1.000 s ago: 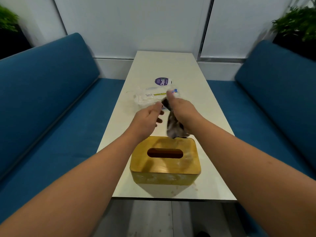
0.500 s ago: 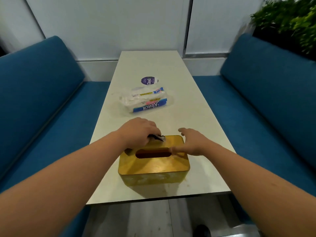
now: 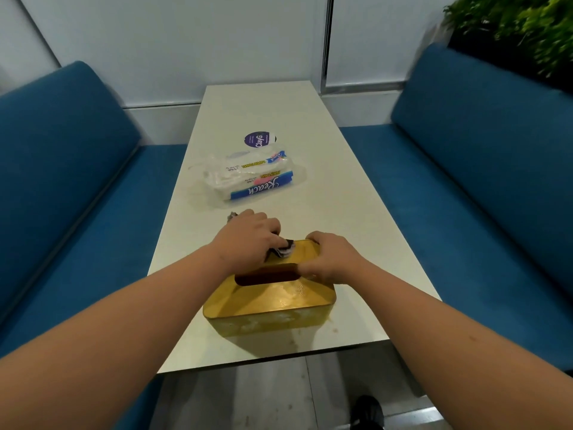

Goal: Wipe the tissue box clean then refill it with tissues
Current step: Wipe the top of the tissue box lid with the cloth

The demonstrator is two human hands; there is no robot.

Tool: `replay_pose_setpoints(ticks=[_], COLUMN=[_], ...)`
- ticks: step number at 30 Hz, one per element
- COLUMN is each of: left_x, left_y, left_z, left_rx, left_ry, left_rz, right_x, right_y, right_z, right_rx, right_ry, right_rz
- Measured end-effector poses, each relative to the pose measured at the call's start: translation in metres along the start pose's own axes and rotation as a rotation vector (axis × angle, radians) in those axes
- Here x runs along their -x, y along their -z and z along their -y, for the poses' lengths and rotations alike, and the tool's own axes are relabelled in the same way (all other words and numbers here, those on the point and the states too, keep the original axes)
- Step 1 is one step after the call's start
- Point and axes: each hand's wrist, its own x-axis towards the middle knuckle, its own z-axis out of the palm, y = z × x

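A yellow tissue box (image 3: 279, 297) with a dark oval slot stands near the front edge of the white table (image 3: 335, 187); pale smears show on its front side. My left hand (image 3: 248, 240) presses a dark and white cloth (image 3: 286, 247) onto the far left part of the box's top. My right hand (image 3: 331, 256) grips the box's far right edge, fingers curled over it. A plastic pack of paper tissues (image 3: 251, 176), blue and white, lies further back on the table.
A round purple sticker (image 3: 259, 139) sits on the table behind the pack. Blue benches run along both sides (image 3: 77, 181) (image 3: 471, 156). A green plant (image 3: 511, 29) stands at the upper right. A dark shoe (image 3: 367, 412) shows on the floor below.
The cloth went from my right hand to my left, which came down onto the box top with it. My right hand moved to the box's far right edge and now grips it.
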Motion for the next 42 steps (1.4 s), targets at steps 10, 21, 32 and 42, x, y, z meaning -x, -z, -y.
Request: replay_pose_setpoints(ticks=[10, 21, 32, 42], left_x=[-0.013, -0.012, -0.038, -0.041], left_y=[-0.001, 0.004, 0.005, 0.008], left_z=[-0.014, -0.004, -0.031, -0.04], left_rx=[0.049, 0.109, 0.062, 0.093], left_ry=[0.031, 0.109, -0.012, -0.166], left_rz=[-0.031, -0.046, -0.04, -0.014], right_x=[0.002, 0.008, 0.006, 0.007], right_y=[0.001, 0.016, 0.012, 0.014], right_z=[0.001, -0.044, -0.049, -0.046], right_rx=[-0.01, -0.276, -0.12, -0.104], right_ry=[0.015, 0.061, 0.189, 0.195], right_rz=[-0.031, 0.36, 0.306, 0.297])
